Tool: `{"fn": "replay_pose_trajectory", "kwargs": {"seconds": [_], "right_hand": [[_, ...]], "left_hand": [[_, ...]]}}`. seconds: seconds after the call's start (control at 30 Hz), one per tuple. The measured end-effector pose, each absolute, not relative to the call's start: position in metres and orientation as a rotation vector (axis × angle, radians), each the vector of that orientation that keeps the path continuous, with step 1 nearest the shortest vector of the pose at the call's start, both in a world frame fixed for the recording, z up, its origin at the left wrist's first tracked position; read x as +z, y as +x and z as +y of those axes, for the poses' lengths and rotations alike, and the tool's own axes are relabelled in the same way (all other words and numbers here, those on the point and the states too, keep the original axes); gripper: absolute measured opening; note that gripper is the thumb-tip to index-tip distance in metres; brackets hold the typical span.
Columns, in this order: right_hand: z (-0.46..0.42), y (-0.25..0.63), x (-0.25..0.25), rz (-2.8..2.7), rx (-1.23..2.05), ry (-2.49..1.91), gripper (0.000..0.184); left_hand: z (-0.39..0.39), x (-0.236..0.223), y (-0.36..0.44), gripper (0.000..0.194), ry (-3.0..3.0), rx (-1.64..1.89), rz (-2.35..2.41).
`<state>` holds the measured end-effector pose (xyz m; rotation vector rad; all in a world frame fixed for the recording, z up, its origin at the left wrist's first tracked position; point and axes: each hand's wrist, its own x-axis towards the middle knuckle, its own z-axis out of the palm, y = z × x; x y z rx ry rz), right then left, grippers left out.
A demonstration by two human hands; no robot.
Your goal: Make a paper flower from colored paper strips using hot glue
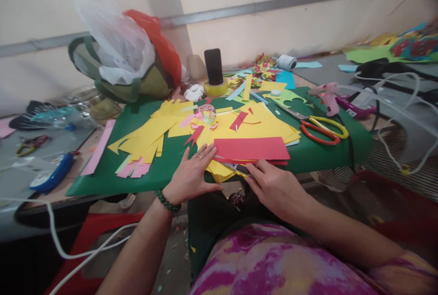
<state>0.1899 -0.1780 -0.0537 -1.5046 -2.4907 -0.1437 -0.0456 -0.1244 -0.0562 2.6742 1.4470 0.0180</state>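
Observation:
My left hand (193, 171) lies flat with fingers spread, its fingertips pressing the left end of a red paper sheet (251, 148). My right hand (273, 185) grips a utility knife (239, 168) with a pale blade and a dark handle. The blade points left along the near edge of the red paper, close to my left fingers. Beneath lies a stack of yellow paper (267, 121), with red scraps (238, 120) on top. Just beyond my left hand sits a small pink and green paper piece (207, 119). My right palm hides part of the knife handle.
Large scissors (321, 130) and a pink glue gun (328, 96) lie on the right of the green mat (164, 176). Yellow cutouts (147, 130) are at left. Behind stand a phone (213, 66), a tape roll (216, 88) and a bag (137, 76). A blue tool (53, 174) lies far left.

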Motion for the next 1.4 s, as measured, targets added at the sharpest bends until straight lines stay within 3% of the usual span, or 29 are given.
{"fn": "replay_pose_trajectory", "kwargs": {"seconds": [0.43, 0.7, 1.0, 1.4], "right_hand": [[-0.173, 0.189, -0.042, -2.504, 0.141, -1.703, 0.030], [-0.172, 0.186, -0.043, -2.484, 0.096, -1.722, 0.030], [-0.167, 0.189, -0.046, -2.515, 0.058, -1.633, 0.028], [-0.158, 0.198, -0.047, -2.561, 0.024, -1.566, 0.026]], "left_hand": [[-0.122, -0.048, -0.059, 0.100, 2.544, 0.111, 1.366], [-0.127, -0.057, -0.054, 0.110, 2.703, 0.047, 1.449], [-0.127, -0.063, -0.052, 0.096, 2.766, 0.005, 1.488], [-0.127, -0.059, -0.052, 0.099, 2.715, 0.014, 1.468]]}}
